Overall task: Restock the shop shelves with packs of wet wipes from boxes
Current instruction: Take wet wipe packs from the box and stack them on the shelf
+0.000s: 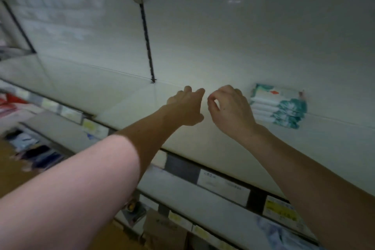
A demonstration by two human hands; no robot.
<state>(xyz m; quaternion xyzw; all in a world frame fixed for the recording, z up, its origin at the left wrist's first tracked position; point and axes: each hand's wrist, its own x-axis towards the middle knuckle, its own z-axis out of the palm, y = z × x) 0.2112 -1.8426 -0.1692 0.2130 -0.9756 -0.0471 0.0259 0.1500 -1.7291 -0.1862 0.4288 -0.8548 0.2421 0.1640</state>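
The stack of wet-wipe packs point(278, 105) stands at the back of the shelf point(182, 144), against the rear wall and toward the shelf's right end. The packs are white with a teal pattern and lie flat, one on another; blur hides the exact count. The stack is just to the right of the right hand point(231, 109), close beside its knuckles. Whether the two touch cannot be told.

Both hands reach in over the shelf's front edge and hang side by side above the middle of the board, near the rear wall, with a narrow gap between them. The left hand point(185, 107) is back-up, its fingers point(188, 89) loosely curled forward and its thumb sticking out toward the right hand; it grasps nothing. The right hand's fingers are also loosely bent, thumb and forefinger curving toward each other with nothing between them. Both forearms are bare and stretched long, running up from the lower corners of the view.

A strip of price labels point(223, 185) runs along the shelf's front edge. A dark slotted upright point(147, 42) rises on the rear wall behind the left hand. A cardboard box point(162, 227) sits below the shelf.
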